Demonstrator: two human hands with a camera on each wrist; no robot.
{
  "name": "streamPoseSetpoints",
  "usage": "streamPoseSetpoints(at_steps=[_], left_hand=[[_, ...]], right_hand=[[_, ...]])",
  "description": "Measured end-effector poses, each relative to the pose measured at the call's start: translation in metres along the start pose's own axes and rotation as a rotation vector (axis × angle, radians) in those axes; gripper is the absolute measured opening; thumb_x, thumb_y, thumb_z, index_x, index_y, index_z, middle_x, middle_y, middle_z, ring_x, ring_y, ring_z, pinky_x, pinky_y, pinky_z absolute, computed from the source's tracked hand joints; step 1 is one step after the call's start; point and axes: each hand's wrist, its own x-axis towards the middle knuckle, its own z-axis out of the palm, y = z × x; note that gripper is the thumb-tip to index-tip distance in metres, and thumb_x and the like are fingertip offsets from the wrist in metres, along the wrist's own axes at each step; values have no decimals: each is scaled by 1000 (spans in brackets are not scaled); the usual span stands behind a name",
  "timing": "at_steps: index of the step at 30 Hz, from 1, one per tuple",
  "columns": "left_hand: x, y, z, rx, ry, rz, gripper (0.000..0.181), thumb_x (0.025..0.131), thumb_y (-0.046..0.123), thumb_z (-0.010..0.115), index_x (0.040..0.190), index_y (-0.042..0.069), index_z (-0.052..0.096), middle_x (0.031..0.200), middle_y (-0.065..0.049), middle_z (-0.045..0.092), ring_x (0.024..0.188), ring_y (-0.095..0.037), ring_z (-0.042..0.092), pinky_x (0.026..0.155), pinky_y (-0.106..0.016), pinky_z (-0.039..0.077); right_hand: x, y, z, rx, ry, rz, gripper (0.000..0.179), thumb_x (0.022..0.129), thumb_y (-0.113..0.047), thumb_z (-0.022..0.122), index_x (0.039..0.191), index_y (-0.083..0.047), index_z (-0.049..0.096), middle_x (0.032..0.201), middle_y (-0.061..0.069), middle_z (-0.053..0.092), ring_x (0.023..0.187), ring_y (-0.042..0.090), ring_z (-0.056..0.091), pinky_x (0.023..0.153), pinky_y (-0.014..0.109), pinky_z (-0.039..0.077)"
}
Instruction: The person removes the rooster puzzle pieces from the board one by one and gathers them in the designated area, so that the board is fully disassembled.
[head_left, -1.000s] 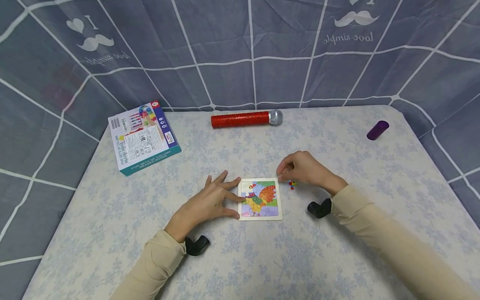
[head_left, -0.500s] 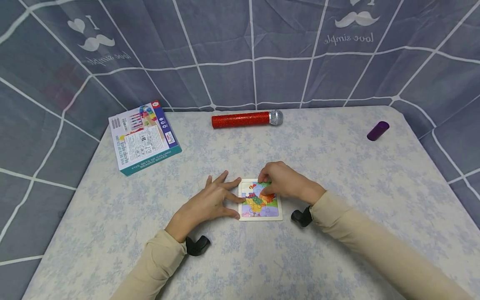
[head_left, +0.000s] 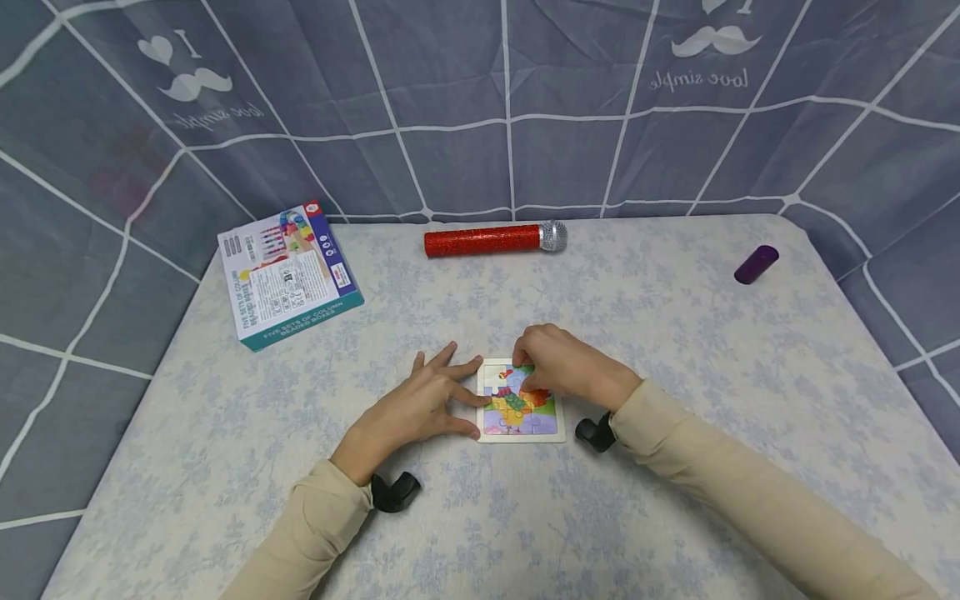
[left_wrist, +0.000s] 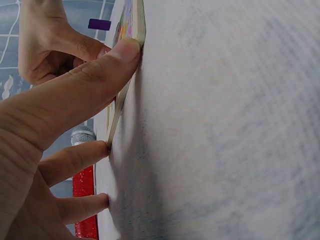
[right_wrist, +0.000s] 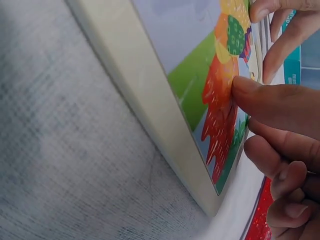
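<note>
A square jigsaw puzzle [head_left: 536,423] with a colourful bird picture lies in a pale tray [head_left: 558,433] on the table. My left hand [head_left: 416,404] is spread at its left side. The thumb touches the tray's near left corner, one fingertip reaches onto the picture, and another touches the far left corner. A bare pale patch shows at the picture's upper left. Over the upper right part, my right hand [head_left: 570,367] pinches a puzzle piece between thumb and forefinger. In the right wrist view, the thumb [right_wrist: 250,90] touches the red tail; the other fingers are curled, and the piece's outline is mostly hidden.
A red glitter microphone [head_left: 483,240] lies near the table's back edge. At the back left is a boxed toy [head_left: 288,275], and a purple cylinder [head_left: 756,264] lies at the back right. A grey-blue curtain [head_left: 457,83] hangs around the table.
My right hand has moved left from beside the tray onto the puzzle's upper right, then shifted slightly further left. A small coloured thing beside the tray is out of sight. My left hand stays put.
</note>
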Motion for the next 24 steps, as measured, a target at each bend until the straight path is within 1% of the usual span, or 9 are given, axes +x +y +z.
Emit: streamPoseSetpoints(at_steps=[4,7,11,16,19,24], left_hand=[[0,0,0,2,0,1,43,71,32,87,111,19,77,149,-10,44,145,-46,14,104,-76,11],[0,0,-1,0,-2,-2,44,71,32,87,111,19,77,149,-10,43,146,-46,14,104,-76,11],[0,0,-1,-1,-2,2,44,71,32,87,111,19,77,149,-10,44,146,-46,13,105,-76,11],[0,0,0,5,1,6,44,71,33,87,111,18,77,150,-10,44,146,-45,14,105,-75,11],[0,0,-1,4,2,6,44,71,33,87,111,18,77,150,-10,43,146,-45,14,105,-76,11],[0,0,-1,1,0,7,44,71,33,87,111,18,77,150,-9,43,146,-45,13,104,-76,11]], right_hand=[[2,1,-1,12,-20,-55,27,80,-7,81,104,-2,70,99,4,63,89,18,56,79,29,51],[5,3,-3,31,-50,-95,30,80,-5,81,107,-4,70,103,3,63,93,18,57,81,28,51],[7,4,-5,41,-91,-134,31,81,0,78,111,-4,71,105,2,63,95,18,57,82,27,51],[10,8,-8,59,-117,-166,29,82,8,72,108,-6,72,104,1,64,92,18,56,80,26,49],[10,10,-8,67,-121,-184,27,83,8,71,105,-6,72,102,1,64,90,18,56,79,27,49],[12,12,-7,66,-117,-197,25,84,8,71,103,-8,71,102,1,62,91,20,54,83,30,47]])
